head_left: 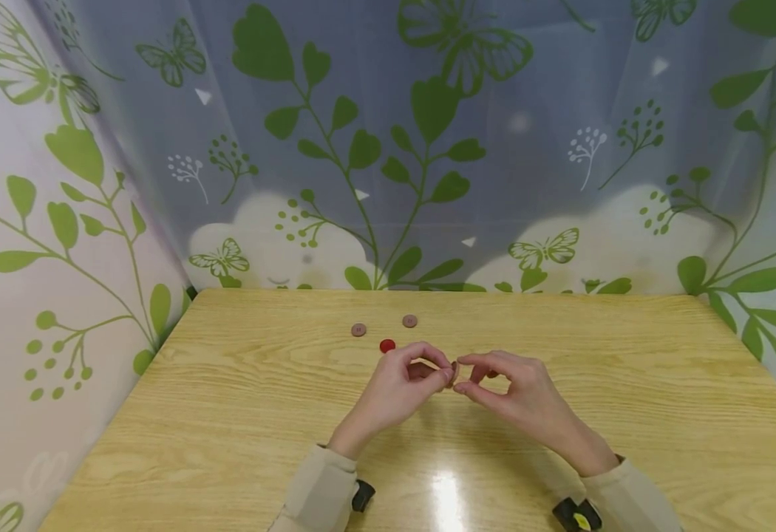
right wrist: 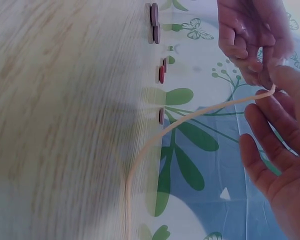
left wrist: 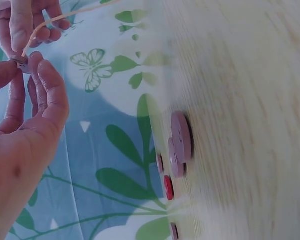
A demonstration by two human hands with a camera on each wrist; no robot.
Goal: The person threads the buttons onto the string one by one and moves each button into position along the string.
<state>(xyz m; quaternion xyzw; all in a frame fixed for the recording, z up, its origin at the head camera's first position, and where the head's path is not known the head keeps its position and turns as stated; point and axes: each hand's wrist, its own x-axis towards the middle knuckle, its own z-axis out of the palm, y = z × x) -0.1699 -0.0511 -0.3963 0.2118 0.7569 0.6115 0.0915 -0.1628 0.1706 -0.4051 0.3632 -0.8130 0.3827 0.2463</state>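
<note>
Brown button (left wrist: 23, 64): left hand (head_left: 400, 384) pinches, right hand (head_left: 522, 390) curves close

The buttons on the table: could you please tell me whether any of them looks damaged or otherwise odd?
Nothing looks plainly damaged or out of place. Only the red button stands apart, by its colour, among the brownish buttons on the table; any fine wear is too small to tell.
</note>
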